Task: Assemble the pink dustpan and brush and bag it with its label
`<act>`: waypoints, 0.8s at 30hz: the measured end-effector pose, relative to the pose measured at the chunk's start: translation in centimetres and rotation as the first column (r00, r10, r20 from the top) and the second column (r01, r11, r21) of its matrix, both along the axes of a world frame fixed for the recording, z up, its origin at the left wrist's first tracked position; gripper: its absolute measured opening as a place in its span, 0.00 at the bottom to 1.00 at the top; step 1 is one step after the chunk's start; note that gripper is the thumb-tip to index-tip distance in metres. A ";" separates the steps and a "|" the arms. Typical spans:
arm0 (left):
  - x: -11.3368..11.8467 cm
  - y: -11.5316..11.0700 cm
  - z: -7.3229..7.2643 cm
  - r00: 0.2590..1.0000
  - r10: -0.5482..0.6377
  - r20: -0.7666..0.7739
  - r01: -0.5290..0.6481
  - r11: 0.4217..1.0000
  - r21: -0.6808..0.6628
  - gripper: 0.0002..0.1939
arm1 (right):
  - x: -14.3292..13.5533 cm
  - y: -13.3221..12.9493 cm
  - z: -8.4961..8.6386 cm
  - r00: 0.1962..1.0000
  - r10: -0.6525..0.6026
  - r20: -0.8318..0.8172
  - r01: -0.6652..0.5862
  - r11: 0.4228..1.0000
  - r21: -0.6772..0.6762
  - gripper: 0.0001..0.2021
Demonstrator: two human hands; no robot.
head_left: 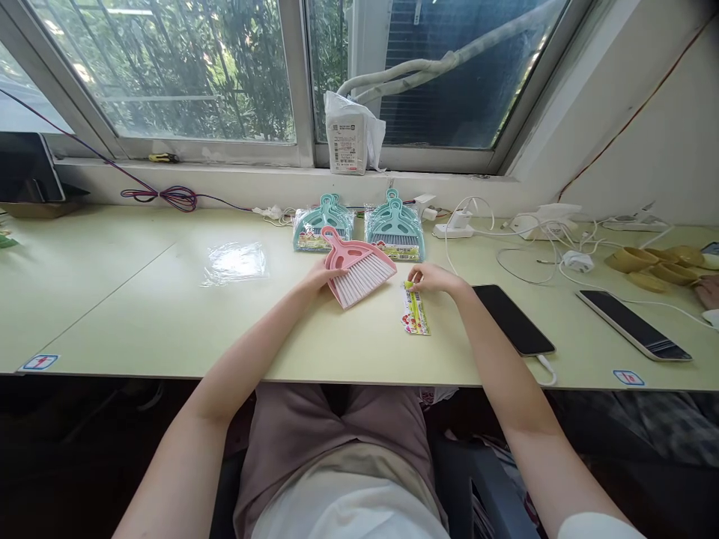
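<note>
- Left hand [321, 274]: we grasp the pink dustpan-and-brush set [362, 278] at its left side, thumb on top; the set is over the middle of the worktop [168, 322], its handle pointing away from us and slightly left, its pale bristles facing us and to the right.
- Right hand [431, 277]: we pinch the upper end of the printed card [416, 311], thumb and fingers closed on it; the card extends toward us, just right of the pink set; we cannot tell whether it is fully clear of the surface.
- Behind our hands: two turquoise sets in clear wrapping, the left one [323, 228] and the right one [395, 232], lie side by side near the wall.
- Left of our left hand: a clear plastic wrapper [236, 263] lies crumpled and flat.
- Right of our right hand: a dark phone [514, 320] with a white cable plugged in lies near our forearm; a second phone [634, 326] lies farther right.
</note>
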State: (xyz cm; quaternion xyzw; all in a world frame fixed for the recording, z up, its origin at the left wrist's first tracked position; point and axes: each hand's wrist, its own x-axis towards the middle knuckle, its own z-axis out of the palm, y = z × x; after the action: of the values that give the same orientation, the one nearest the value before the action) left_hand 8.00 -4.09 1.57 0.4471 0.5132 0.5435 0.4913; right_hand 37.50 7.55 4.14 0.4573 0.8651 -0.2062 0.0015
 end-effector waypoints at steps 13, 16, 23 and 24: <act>1.0 0.1 -0.2 0.997 0.028 -0.070 -0.026 0.999 0.036 0.28 | -2.8 -3.8 1.2 0.638 -0.125 -0.760 -0.216 0.918 -0.332 0.15; 1.3 0.0 -0.1 1.000 0.003 -0.023 -0.003 1.000 0.030 0.29 | -4.5 -3.7 -0.5 0.628 -0.256 -0.735 -0.097 0.911 -0.400 0.15; 1.3 -0.1 0.1 1.000 0.005 -0.017 -0.005 1.000 0.001 0.32 | -5.1 -2.9 -2.6 0.608 -0.258 -0.751 -0.032 0.937 -0.347 0.16; 1.2 0.0 0.1 1.000 -0.006 -0.029 0.007 1.000 0.010 0.33 | -5.1 -2.8 -2.7 0.601 -0.260 -0.756 -0.017 0.941 -0.337 0.16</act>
State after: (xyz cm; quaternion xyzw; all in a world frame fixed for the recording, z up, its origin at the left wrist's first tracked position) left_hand 9.24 -4.13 1.63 0.4592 0.5161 0.5379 0.4832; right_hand 32.41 4.73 1.47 0.3710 0.6989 -0.5190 -0.3232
